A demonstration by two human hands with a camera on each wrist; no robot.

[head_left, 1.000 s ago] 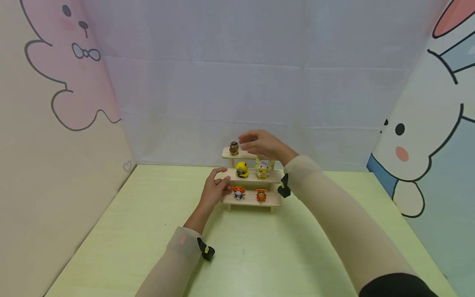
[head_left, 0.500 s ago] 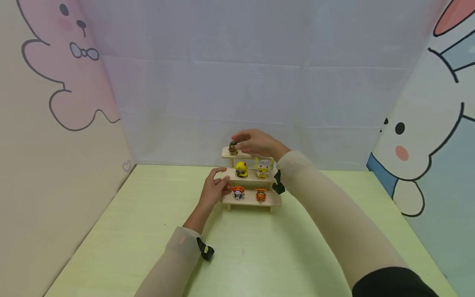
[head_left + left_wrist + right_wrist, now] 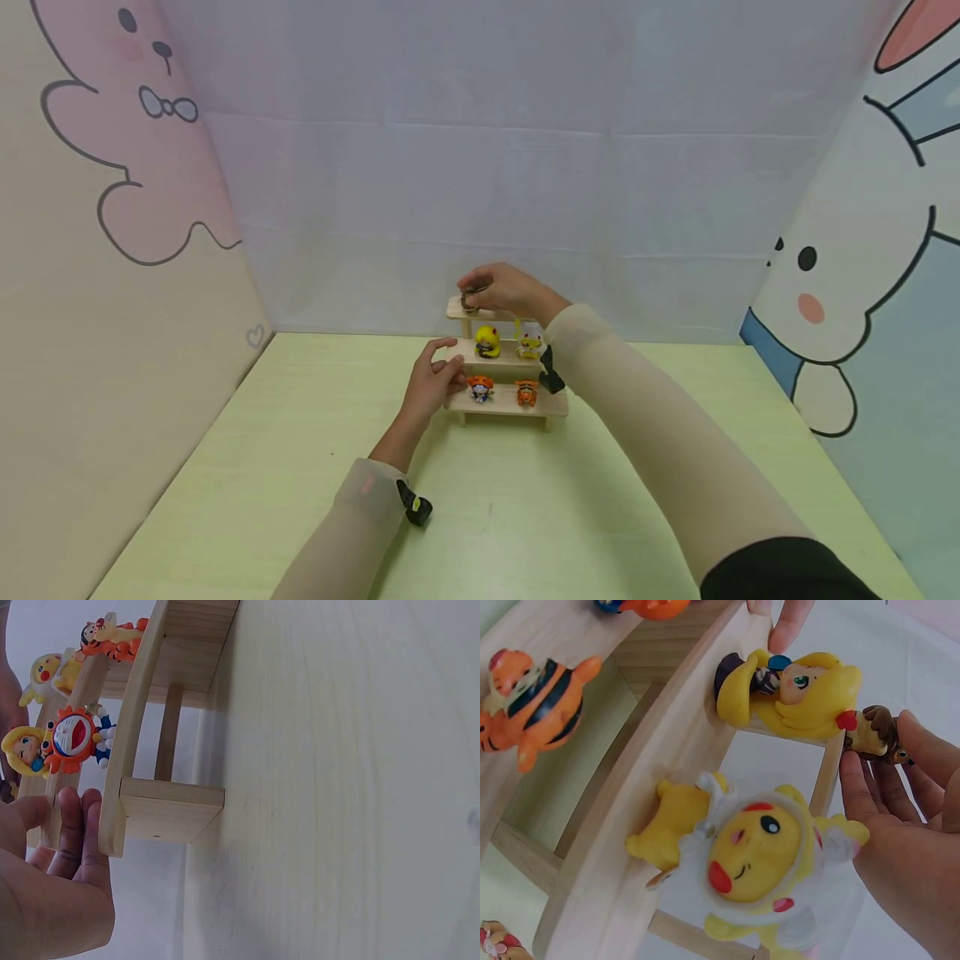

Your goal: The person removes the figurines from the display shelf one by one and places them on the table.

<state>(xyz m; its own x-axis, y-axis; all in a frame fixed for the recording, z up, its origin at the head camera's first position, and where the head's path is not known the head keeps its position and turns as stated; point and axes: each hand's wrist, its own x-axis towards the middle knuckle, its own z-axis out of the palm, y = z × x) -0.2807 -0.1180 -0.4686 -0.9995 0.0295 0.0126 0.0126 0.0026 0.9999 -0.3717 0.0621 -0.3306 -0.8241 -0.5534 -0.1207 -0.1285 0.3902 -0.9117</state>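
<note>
A three-tier wooden display stand (image 3: 506,407) rests on the table. My left hand (image 3: 430,385) holds its left side, with the thumb and fingers around the middle board's end in the left wrist view. At the top tier's left end, my right hand (image 3: 513,290) grips a small brown figurine (image 3: 871,731), mostly covered by the fingers in the head view. A yellow-haired figurine (image 3: 821,694) and a yellow figurine in a white hood (image 3: 750,859) stand on the middle tier. The bottom tier bears an orange-hooded, blue-and-white figurine (image 3: 73,739) and an orange tiger figurine (image 3: 544,705).
The pale wooden table (image 3: 487,517) spreads out in front of the stand and to both sides. A white cloth backdrop (image 3: 420,183) hangs behind it. Part of another small figurine (image 3: 502,939) shows at the lower left of the right wrist view.
My right hand has moved left along the top tier, and its fingers have closed around the brown figurine. The left hand keeps its place on the stand.
</note>
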